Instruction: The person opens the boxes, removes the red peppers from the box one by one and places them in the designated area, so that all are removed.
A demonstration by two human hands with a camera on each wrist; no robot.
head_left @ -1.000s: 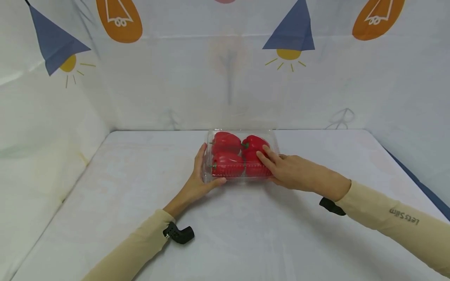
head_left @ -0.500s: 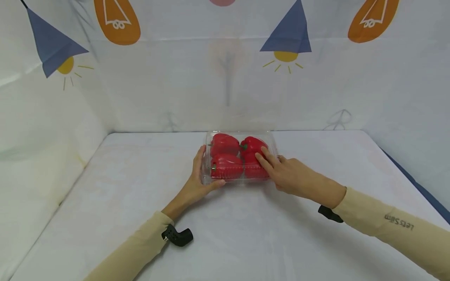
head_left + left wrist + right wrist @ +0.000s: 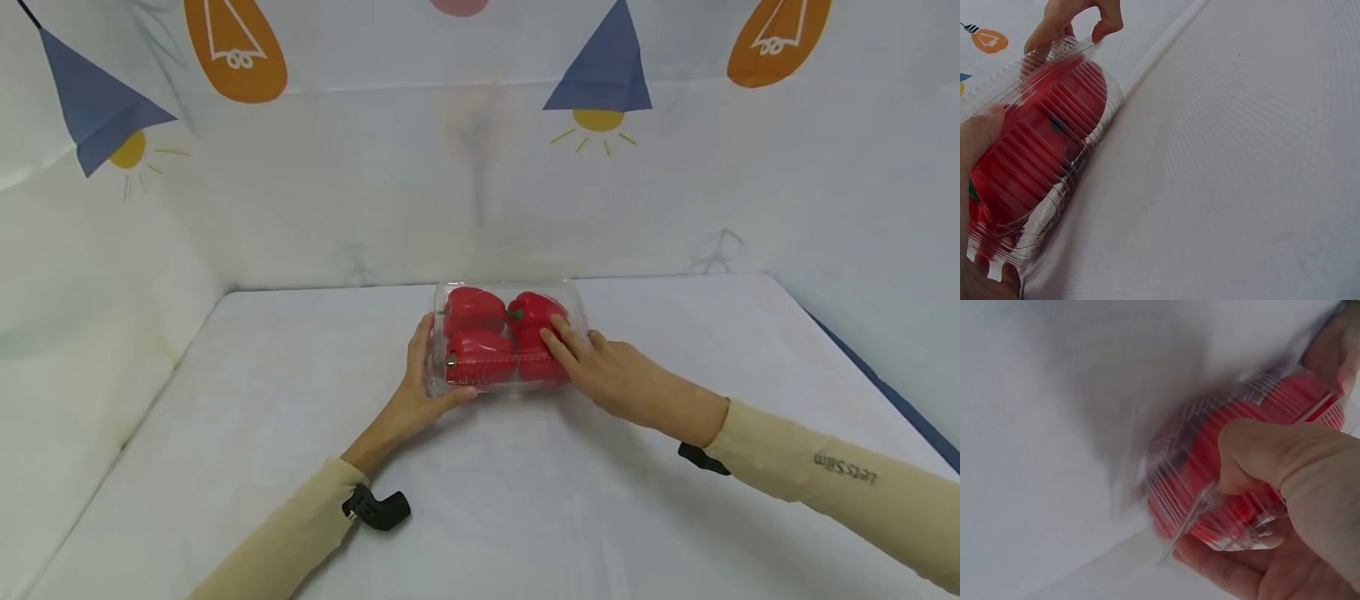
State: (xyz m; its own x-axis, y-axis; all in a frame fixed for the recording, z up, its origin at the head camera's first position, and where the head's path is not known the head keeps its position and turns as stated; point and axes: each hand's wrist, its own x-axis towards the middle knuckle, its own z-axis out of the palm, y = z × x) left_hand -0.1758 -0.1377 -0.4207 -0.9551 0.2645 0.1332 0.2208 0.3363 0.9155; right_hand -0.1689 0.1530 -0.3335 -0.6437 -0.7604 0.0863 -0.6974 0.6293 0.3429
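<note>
clear plastic box (image 3: 517,387) | inside: four red peppers (image 3: 475,310), two by two | place: on white table (image 3: 517,508), in the middle, near the back edge | left hand (image 3: 415,402): thumb and fingers grip the left end | right hand (image 3: 618,373): two fingertips on top, gripping the right end with thumb

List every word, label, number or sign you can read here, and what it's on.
"LetsSlim": on the right sleeve, upside down in the head view.
No lettering can be made out on the clear plastic clamshell, the red bell peppers or the left sleeve.
The backdrop shows lamp and bulb pictures, no readable words.
</note>
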